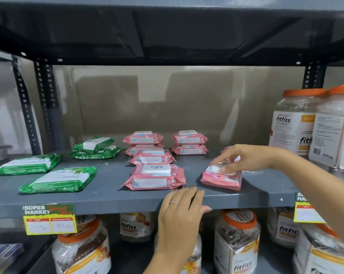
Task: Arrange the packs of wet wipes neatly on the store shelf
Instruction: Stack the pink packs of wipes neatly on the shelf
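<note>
On the grey shelf [112, 196] lie pink and green packs of wet wipes. My right hand [240, 159] grips the top of a pink pack [220, 179] at the front right, turned askew. My left hand [182, 210] rests flat on the shelf's front edge, holding nothing. Just left of the held pack lies a front pink pack [156, 177], with another pink pack [152, 157] behind it. Two pink stacks [143, 142] [190, 143] stand at the back. Green packs lie at the left: a back stack [95, 148] and two single ones [28, 164] [59, 179].
Fitfizz jars [297, 123] with orange lids stand on the shelf at the right. More jars [238, 240] fill the shelf below. Price tags [49, 219] hang on the front edge. Black perforated uprights [25, 103] frame the bay under a dark upper shelf.
</note>
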`<state>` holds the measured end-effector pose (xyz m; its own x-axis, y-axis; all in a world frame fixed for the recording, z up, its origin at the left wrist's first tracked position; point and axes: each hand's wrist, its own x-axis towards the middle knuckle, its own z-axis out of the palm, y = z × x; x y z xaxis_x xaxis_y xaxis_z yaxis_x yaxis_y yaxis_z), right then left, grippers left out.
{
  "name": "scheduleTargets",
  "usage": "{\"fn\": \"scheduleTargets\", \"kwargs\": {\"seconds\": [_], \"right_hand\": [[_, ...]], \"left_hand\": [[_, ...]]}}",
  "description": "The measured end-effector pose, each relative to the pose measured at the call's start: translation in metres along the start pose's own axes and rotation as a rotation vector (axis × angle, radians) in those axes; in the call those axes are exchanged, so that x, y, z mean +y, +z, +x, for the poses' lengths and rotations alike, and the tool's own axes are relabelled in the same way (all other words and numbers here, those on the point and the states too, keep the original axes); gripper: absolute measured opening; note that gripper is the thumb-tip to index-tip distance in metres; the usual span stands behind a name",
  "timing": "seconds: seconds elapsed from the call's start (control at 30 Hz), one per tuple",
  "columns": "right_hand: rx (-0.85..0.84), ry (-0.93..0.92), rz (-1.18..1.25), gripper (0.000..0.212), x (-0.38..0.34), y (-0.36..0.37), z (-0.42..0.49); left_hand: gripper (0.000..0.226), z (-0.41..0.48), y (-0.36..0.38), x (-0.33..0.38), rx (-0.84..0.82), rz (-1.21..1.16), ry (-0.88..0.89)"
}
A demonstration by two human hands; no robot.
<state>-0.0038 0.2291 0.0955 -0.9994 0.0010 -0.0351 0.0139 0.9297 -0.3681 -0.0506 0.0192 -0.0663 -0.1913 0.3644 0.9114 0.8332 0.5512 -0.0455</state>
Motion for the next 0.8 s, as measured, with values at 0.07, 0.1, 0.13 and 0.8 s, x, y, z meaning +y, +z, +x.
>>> {"fn": "scheduleTargets", "kwargs": {"seconds": [0.07,0.1,0.13,0.8], "right_hand": [[0.039,0.052,-0.09,0.044,-0.004,0.0,0.004],[0.046,0.076,-0.146,0.049,-0.006,0.0,0.005],[0.036,0.101,-0.187,0.052,-0.007,-0.001,0.006],[-0.04,0.153,0.055,0.08,0.0,0.003,-0.009]], "left_hand": [[0.04,0.0,-0.001,0.001,-0.022,0.012,-0.007],[0.04,0.0,-0.002,0.001,-0.029,0.016,-0.009],[0.04,0.0,-0.003,0.002,-0.035,0.017,-0.012],[0.036,0.001,-0.005,0.007,-0.044,0.006,-0.057]]}}
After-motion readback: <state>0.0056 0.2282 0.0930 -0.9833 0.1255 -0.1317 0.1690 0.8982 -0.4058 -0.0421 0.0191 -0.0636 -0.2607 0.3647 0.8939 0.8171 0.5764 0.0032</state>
